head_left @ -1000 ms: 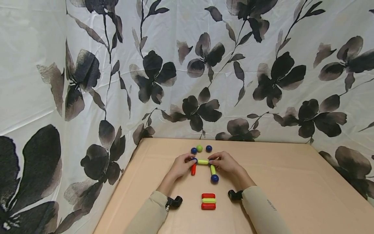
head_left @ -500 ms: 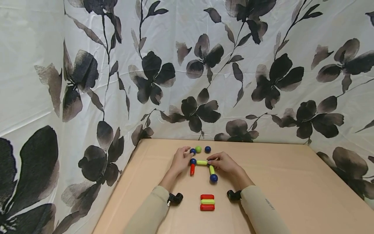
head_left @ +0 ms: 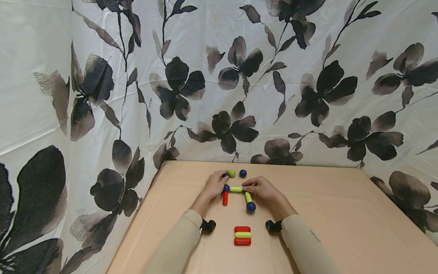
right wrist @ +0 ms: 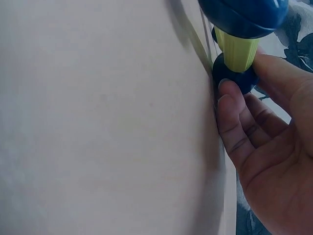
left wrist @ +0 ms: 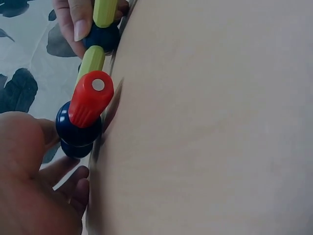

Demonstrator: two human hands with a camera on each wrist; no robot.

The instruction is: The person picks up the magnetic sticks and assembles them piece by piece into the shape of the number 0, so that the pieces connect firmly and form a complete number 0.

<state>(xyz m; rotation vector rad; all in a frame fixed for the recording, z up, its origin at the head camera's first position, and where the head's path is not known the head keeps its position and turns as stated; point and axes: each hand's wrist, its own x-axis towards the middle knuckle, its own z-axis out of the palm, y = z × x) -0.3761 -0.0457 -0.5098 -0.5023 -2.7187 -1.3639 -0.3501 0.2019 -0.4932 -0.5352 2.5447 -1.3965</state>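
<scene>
My left hand [head_left: 213, 185] has its thumb and fingertips around a loose blue ball [left wrist: 77, 149] at the back of the table, partly hidden by the fingers. Just in front of it lies a chain: a blue ball [head_left: 226, 188] with a red rod [head_left: 225, 198] pointing towards me and a yellow-green rod [head_left: 235, 189] running right. At that rod's right end my right hand [head_left: 265, 189] pinches another blue ball [right wrist: 234, 77]. From there a second yellow-green rod [head_left: 248, 197] leads to a blue end ball [head_left: 251, 206]. The red rod shows a metal disc in its tip.
A green ball [head_left: 232, 173] sits right beside the left hand's ball, and one more blue ball [head_left: 243, 173] lies further right. Nearer me, two red rods [head_left: 242, 241] lie with a yellow-green rod [head_left: 243, 235] between them. A flowered curtain [head_left: 236, 95] hangs behind the table.
My left hand has let go of the chain's left corner ball and moved back to the loose blue ball, taking it between thumb and fingers. My right hand stays at its ball.
</scene>
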